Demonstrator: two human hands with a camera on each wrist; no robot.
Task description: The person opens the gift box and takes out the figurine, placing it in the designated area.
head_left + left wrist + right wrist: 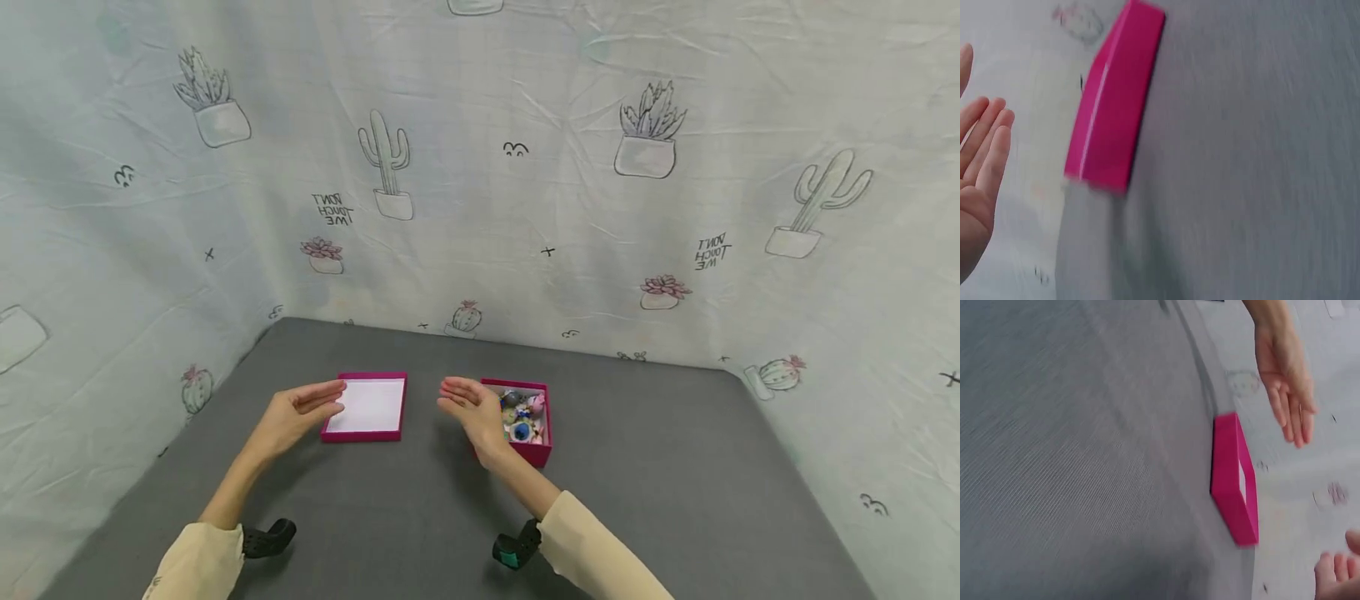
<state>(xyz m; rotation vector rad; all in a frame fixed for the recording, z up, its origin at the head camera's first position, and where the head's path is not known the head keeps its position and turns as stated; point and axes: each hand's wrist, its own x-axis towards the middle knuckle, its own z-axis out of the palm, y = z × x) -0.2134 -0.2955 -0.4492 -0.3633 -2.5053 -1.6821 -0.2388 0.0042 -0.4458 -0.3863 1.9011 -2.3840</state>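
Hovering loosely, my left hand [291,414] and right hand [480,418] held nothing | toys [521,431] were in the box [536,455] | lid [369,404] lay off

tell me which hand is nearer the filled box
Right: the right hand hovers by the left side of the filled box, partly covering it in the head view. The left hand is farther left, near the lid.
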